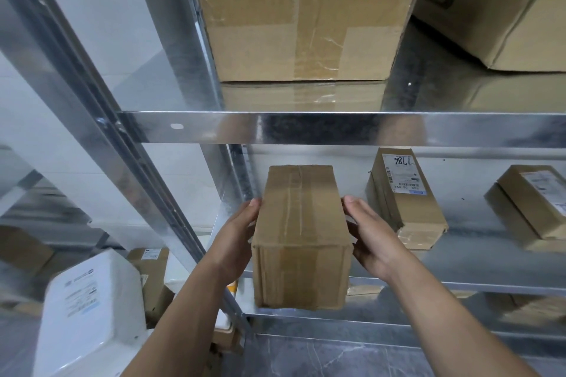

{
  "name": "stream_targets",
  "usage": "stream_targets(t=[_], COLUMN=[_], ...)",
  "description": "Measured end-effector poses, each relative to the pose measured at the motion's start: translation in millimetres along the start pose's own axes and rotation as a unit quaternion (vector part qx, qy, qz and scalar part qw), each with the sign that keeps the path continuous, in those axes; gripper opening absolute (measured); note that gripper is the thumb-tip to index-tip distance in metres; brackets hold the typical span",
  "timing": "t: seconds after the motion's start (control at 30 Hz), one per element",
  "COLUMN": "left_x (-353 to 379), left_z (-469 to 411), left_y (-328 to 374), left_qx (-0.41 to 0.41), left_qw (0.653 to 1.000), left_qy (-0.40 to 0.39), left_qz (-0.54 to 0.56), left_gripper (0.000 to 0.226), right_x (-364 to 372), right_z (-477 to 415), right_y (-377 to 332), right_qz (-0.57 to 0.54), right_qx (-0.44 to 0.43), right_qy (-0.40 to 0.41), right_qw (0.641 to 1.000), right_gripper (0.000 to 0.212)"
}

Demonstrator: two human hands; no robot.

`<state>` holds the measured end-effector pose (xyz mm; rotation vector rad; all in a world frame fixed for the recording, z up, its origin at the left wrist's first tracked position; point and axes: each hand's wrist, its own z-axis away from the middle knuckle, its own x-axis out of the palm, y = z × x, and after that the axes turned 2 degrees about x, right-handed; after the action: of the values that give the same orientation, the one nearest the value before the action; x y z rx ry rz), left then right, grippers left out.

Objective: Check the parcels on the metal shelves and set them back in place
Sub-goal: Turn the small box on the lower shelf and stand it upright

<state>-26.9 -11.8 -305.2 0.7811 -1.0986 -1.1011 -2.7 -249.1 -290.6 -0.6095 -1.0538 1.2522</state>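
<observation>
- Forearms reach up from 6 o'clock, and both hands meet on one box at frame centre.
- White parcel (pixel 92 309) at 8 o'clock, outside the rack and low down, with a printed label. It plays no part in this step.
- Left hand (pixel 237 229) grasps the box's left side with the thumb at the top edge. Its fingers are hidden behind the cardboard.
- Box (pixel 301 232) is plain brown and taped along the top, with no label showing. It lies lengthwise on the middle shelf (pixel 459 283) at the left end, beside the upright. The near end juts past the front lip. I cannot tell whether it rests on the shelf or is lifted.
- Right hand (pixel 372 234) grasps the right side, thumb at the top edge and fingers laid along the wall.
- Labelled parcel (pixel 404 196) at 3 o'clock of the box is near the right hand but apart from it. Another parcel (pixel 533 202) lies farther right.
- Big carton (pixel 306 15) sits at 12 o'clock on the shelf above.
- Step, as judged: this box is mid-check or going back in, and the direction is not readable.
- Next move calls for:
  - turning the box if a label is still wanted;
  - otherwise a straight push toward 12 o'clock, square to the lip, clear of the upright and the labelled parcel, then letting go with both hands.
</observation>
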Motion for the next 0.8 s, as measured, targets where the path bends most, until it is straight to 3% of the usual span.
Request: stream_targets(t=[0.33, 0.67, 0.8], left_x=[2.9, 5.0, 4.2], left_z=[2.3, 1.4, -0.8], left_y=[1.8, 1.1, 3.7], left_qx=[-0.003, -0.002, -0.003], left_qw=[1.000, 1.000, 1.000], left_qy=[0.023, 0.006, 0.011], left_qz=[-0.003, -0.004, -0.023], left_gripper=[0.011, 0.012, 0.023], right_x=[-2.2, -7.0, -7.6], right_z=[-0.2, -1.7, -4.6], right_y=[2.9, 1.5, -1.3], right_qz=[-0.009, -0.010, -0.018], right_qx=[-0.003, -0.001, 0.002], right_qy=[0.007, 0.016, 0.015], right_qw=[1.000, 1.000, 1.000], right_gripper=[0.007, 0.004, 0.010])
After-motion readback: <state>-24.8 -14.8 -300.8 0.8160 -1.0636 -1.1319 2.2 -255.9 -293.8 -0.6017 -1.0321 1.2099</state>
